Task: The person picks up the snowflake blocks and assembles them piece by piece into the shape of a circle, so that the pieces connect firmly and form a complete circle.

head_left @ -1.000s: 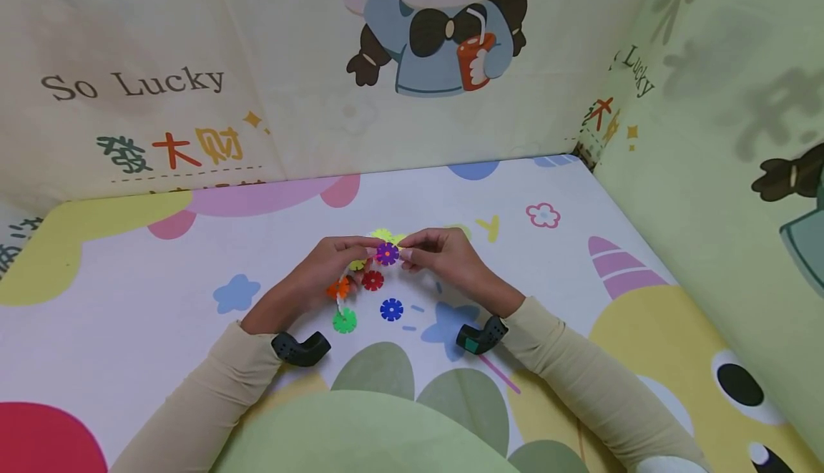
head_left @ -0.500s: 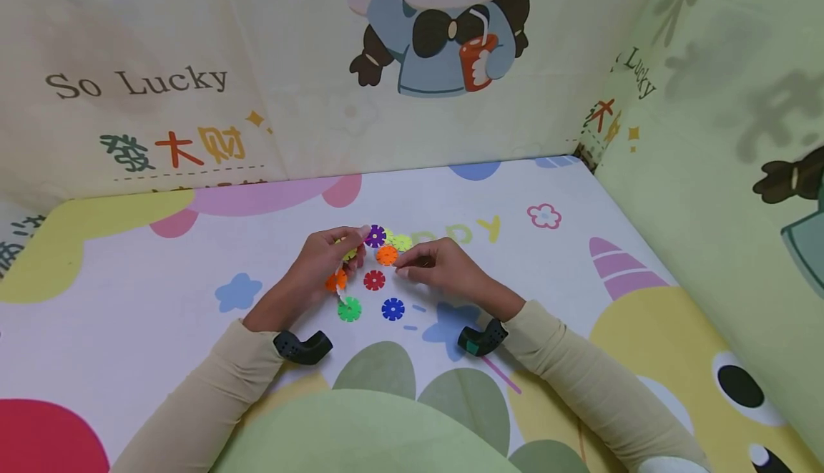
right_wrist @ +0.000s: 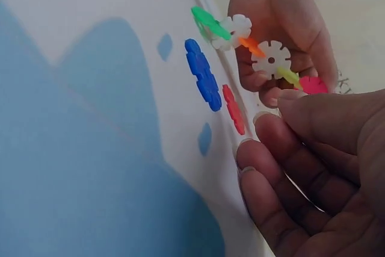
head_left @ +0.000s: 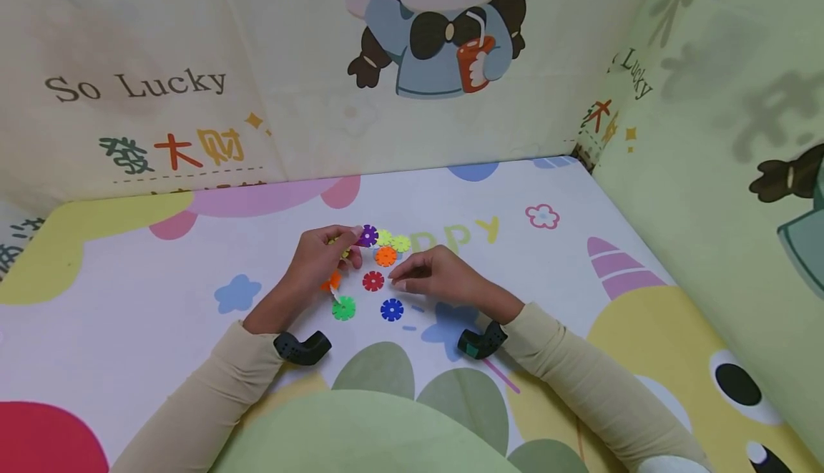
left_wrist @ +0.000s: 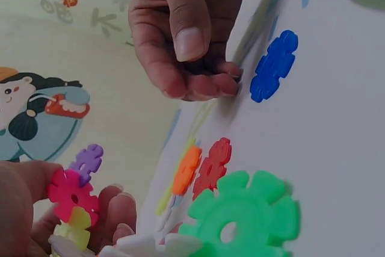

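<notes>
My left hand (head_left: 315, 262) pinches a chain of interlocking plastic snowflake discs. A purple disc (head_left: 368, 236) forms its far end, joined to a pink disc (left_wrist: 63, 191) at my fingertips. Yellow, white and orange discs follow, shown best in the right wrist view, where one white disc (right_wrist: 263, 68) faces the camera. A green disc (head_left: 344, 308) hangs at the near end, low by the table. My right hand (head_left: 444, 276) holds nothing; its fingers curve loosely just right of a loose red disc (head_left: 373, 281).
An orange disc (head_left: 386, 256) lies beyond the red one, with yellow discs (head_left: 401, 244) behind it. Nearer to me is a blue disc (head_left: 391, 310). The printed tabletop (head_left: 515, 265) meets a cloth wall (head_left: 309, 129) at the back and another at the right.
My right hand has let go of the purple disc and moved down and nearer, toward the red disc. My left hand has shifted slightly left with the chain, purple disc included.
</notes>
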Available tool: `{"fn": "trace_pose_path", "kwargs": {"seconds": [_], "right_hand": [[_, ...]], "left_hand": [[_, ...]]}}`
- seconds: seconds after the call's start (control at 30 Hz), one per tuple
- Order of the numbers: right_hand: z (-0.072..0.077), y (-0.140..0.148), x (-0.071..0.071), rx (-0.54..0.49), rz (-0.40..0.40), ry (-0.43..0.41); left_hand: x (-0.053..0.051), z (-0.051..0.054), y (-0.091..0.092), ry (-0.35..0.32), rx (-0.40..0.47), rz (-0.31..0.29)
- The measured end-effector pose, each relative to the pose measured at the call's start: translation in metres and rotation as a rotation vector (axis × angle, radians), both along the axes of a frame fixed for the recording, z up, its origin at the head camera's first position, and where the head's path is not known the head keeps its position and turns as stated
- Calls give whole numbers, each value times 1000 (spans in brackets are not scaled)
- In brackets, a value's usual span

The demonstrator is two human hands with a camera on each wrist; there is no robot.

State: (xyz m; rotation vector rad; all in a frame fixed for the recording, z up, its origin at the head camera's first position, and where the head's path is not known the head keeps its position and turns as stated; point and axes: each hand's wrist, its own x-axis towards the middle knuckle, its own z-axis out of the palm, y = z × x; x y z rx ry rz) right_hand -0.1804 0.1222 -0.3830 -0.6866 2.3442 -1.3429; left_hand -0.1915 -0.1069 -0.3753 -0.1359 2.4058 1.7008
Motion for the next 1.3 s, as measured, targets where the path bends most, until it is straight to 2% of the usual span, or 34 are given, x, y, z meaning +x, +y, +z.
{"fn": "trace_pose_path", "kwargs": {"seconds": [0.13,0.23,0.43,0.53,0.7,0.93,1.13,1.3], "right_hand": [[-1,-1,2,12,16,3],[-1,-2,3,29,27,1],[-2,-3,4,50,70,11],[-3,-3,5,48,102,24],[-3,-5,7,54,146,54],[-7,-6,7,81,213,143],[-8,-7,8,132,249,169],[-7,-9,8,187,229,181]], "left_hand": [[-1,-1,0,-2,-53,16],[-1,-2,0,12,-81,5],[-3,-3,-3,-13,-94,-2],[-4,-3,-4,-56,-54,6],[-6,-4,-6,-120,71,23],[-4,-4,-5,-118,105,23],[-3,-8,-3,-166,271,106],[-2,-11,-1,-151,333,109]]}}
